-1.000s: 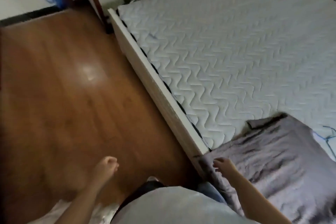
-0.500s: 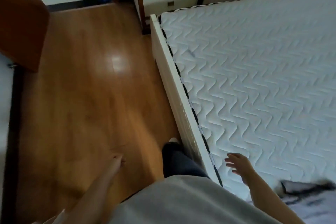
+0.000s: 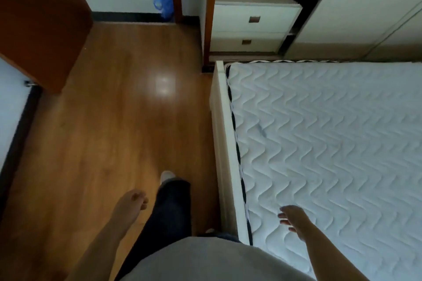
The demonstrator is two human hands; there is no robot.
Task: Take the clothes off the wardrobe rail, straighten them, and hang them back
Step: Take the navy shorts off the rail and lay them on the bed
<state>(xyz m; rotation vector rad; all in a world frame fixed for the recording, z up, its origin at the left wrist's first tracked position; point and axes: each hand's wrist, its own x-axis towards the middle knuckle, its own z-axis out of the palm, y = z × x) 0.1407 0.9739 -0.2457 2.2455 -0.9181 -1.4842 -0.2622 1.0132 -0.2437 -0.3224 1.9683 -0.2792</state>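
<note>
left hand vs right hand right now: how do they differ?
Fingers: the left hand has them loosely curled, the right hand has them straight and spread. Place: the left hand hangs over the floor, the right hand is over the mattress. Shared: both hold nothing.

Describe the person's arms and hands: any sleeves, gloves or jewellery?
The left hand and right hand are bare: no gloves, rings or watch visible. Both forearms are uncovered, no sleeve reaching them. The top is grey.
</note>
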